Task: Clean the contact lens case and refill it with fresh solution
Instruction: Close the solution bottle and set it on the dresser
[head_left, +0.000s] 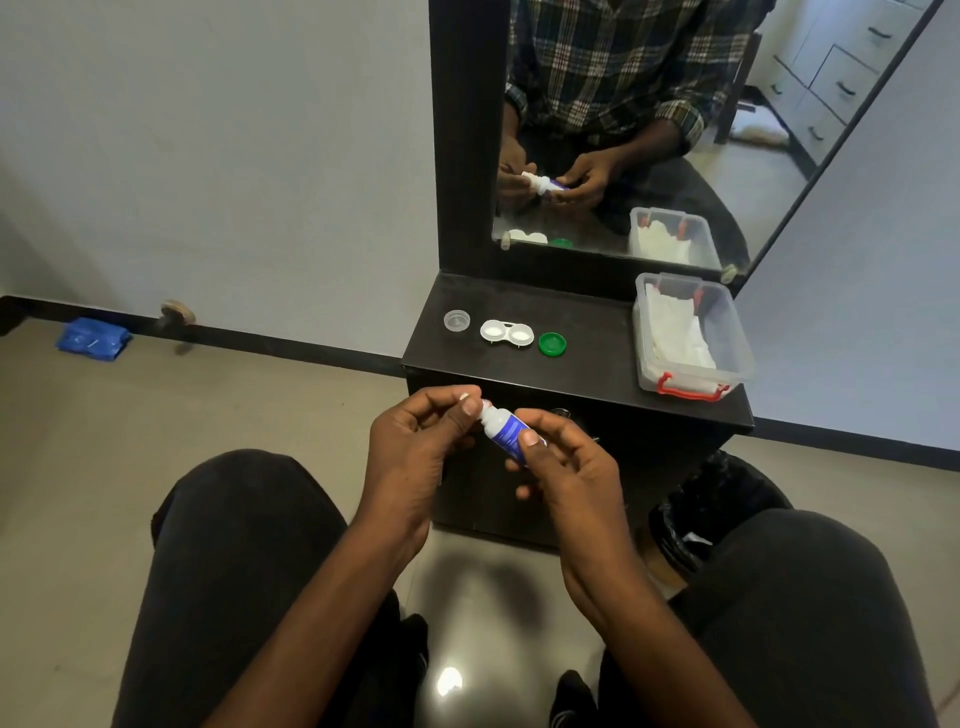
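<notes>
A small white solution bottle (503, 425) with a blue label is held in front of the dark dresser shelf (587, 358). My right hand (561, 467) grips its body. My left hand (421, 441) pinches the cap end of the bottle with thumb and fingertips. On the shelf lies the white contact lens case (507, 333) with both wells uncovered. A clear lid (456, 320) sits to its left and a green lid (552, 344) to its right.
A clear plastic box (727, 338) with red clasps holds white tissue at the shelf's right end. A mirror (649, 130) stands behind the shelf. A black-lined bin (711, 504) stands on the floor beside my right knee. A blue packet (93, 338) lies by the far wall.
</notes>
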